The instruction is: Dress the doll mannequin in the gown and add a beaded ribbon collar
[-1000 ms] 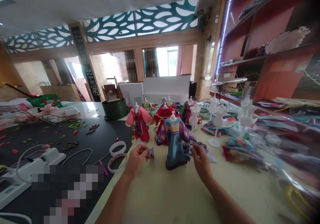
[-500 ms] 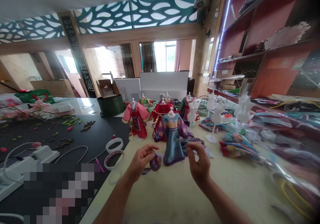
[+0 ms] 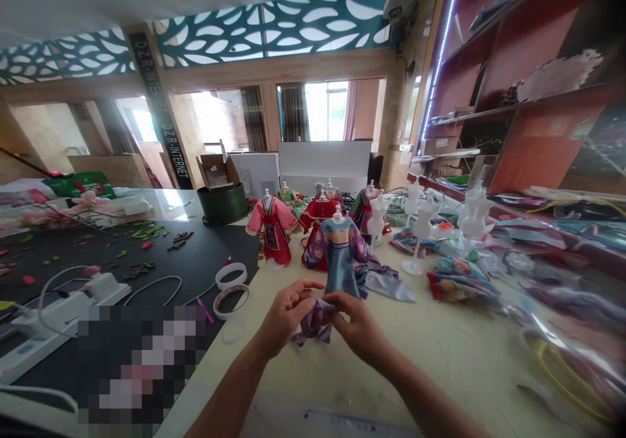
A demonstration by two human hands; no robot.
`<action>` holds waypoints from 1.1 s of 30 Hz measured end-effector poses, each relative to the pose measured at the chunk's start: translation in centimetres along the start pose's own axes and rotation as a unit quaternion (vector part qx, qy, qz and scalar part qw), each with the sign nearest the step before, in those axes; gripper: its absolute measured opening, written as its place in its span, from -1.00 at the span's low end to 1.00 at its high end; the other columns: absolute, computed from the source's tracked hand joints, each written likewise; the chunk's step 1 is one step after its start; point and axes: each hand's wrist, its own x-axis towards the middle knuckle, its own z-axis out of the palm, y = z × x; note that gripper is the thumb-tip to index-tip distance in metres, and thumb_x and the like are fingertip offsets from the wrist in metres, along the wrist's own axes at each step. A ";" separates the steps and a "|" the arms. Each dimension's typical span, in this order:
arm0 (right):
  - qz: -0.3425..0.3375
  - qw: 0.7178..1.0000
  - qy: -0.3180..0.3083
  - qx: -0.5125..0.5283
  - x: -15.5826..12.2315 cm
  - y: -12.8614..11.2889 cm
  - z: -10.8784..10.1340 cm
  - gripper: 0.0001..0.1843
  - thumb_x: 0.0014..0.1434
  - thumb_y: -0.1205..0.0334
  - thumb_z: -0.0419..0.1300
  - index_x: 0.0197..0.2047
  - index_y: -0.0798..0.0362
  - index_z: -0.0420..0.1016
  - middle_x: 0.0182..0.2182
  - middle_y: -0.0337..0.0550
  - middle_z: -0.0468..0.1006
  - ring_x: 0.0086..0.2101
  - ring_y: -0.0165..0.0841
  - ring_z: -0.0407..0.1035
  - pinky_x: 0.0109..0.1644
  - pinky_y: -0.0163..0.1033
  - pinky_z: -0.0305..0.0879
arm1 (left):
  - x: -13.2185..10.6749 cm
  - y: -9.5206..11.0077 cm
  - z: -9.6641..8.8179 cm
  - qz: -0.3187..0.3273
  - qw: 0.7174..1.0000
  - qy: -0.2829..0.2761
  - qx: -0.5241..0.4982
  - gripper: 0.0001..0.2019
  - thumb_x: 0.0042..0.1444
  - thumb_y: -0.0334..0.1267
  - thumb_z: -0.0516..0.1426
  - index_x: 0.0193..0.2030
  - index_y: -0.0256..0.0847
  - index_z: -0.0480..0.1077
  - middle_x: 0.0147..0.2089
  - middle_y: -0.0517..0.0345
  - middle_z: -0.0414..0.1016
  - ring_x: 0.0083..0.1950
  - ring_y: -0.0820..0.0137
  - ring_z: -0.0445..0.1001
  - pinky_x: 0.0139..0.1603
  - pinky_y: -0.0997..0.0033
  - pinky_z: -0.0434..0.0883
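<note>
A small piece of purple fabric point(image 3: 315, 327) is pinched between my two hands over the pale tabletop. My left hand point(image 3: 289, 311) grips its left side with thumb and fingers. On its right upper edge, my right hand point(image 3: 353, 321) is closed in a pinch. Just behind them stands a miniature mannequin in a blue satin dress point(image 3: 341, 262) with purple flowered sleeves; my hands hide part of its hem. Crumpled purple cloth and a pale grey-lilac fabric piece point(image 3: 391, 287) lie to the right of the dress.
Miniature mannequins in pink point(image 3: 268, 229) and red robes point(image 3: 320, 213) stand behind. Bare white mannequins point(image 3: 424, 229) and fabric heaps point(image 3: 462, 285) are on the right. Tape rolls point(image 3: 231, 301), a power strip point(image 3: 63, 321) and a green round container point(image 3: 223, 204) sit left. A ruler point(image 3: 352, 423) lies in front.
My right hand has come left and down from beside the dress and now grips the purple fabric together with my left hand. The fabric is spread more open. The view has shifted slightly.
</note>
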 end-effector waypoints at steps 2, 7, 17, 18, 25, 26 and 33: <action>0.031 0.997 -0.032 0.069 -0.1 -0.9 -1.0 -0.85 0.13 0.32 0.02 -0.31 0.10 0.40 -0.49 -0.22 0.49 -0.44 -0.41 0.38 -0.33 -0.31 0.31 | -0.2 0.7 -0.3 -0.006 1.000 -0.007 0.012 -0.70 0.10 -0.24 0.02 -0.04 -0.34 0.26 -0.48 0.14 0.47 -0.49 0.44 0.43 -0.46 0.48 0.36; 0.086 0.976 -0.030 0.196 -1.0 -2.8 -3.8 -0.78 0.13 0.18 0.08 -0.18 0.11 0.36 -0.58 -0.29 0.42 -0.50 -0.44 0.33 -0.36 -0.30 0.27 | -1.0 2.8 -0.3 0.033 0.992 0.022 0.118 -0.70 0.10 -0.27 0.05 -0.02 -0.31 0.32 -0.47 0.18 0.45 -0.43 0.45 0.45 -0.45 0.54 0.34; 0.088 0.918 0.027 0.385 -5.6 -8.6 -8.7 -0.71 0.03 0.25 0.25 -0.12 0.00 0.43 -0.61 -0.34 0.32 -0.60 -0.51 0.24 -0.35 -0.27 0.30 | -1.5 8.5 3.6 0.079 0.989 -0.109 -0.066 -0.75 0.15 -0.30 0.06 -0.03 -0.30 0.30 -0.42 0.09 0.53 -0.38 0.35 0.54 -0.43 0.38 0.52; 0.078 0.917 0.043 0.389 -6.1 -9.3 -9.2 -0.71 0.02 0.25 0.26 -0.13 -0.01 0.44 -0.61 -0.34 0.32 -0.61 -0.52 0.22 -0.36 -0.26 0.31 | -1.4 8.9 4.2 0.091 0.983 -0.133 -0.090 -0.76 0.16 -0.31 0.05 -0.03 -0.29 0.30 -0.41 0.09 0.54 -0.37 0.34 0.55 -0.41 0.37 0.53; 0.108 0.889 0.101 0.433 -8.3 -10.5 -10.5 -0.69 -0.04 0.29 0.29 -0.16 0.00 0.47 -0.58 -0.33 0.36 -0.63 -0.57 0.18 -0.32 -0.30 0.34 | -1.1 7.0 4.9 0.064 0.983 -0.139 -0.101 -0.74 0.16 -0.29 0.06 -0.02 -0.30 0.29 -0.32 0.03 0.55 -0.30 0.33 0.55 -0.33 0.36 0.53; 0.133 0.881 0.101 0.443 -8.3 -9.8 -10.1 -0.69 -0.05 0.29 0.30 -0.17 0.02 0.46 -0.57 -0.33 0.37 -0.62 -0.57 0.20 -0.32 -0.31 0.34 | -1.2 5.8 4.3 0.051 0.989 -0.120 -0.077 -0.73 0.15 -0.27 0.07 -0.02 -0.31 0.28 -0.32 0.02 0.55 -0.31 0.33 0.55 -0.34 0.37 0.52; 0.312 0.783 0.125 0.523 -7.1 -1.8 -4.7 -0.79 -0.06 0.46 0.23 -0.29 0.14 0.39 -0.51 -0.28 0.41 -0.58 -0.58 0.28 -0.42 -0.44 0.33 | -2.4 -3.9 -1.0 -0.090 0.984 -0.031 0.151 -0.67 0.13 -0.15 0.01 -0.06 -0.36 0.27 -0.40 0.00 0.53 -0.45 0.37 0.50 -0.42 0.36 0.46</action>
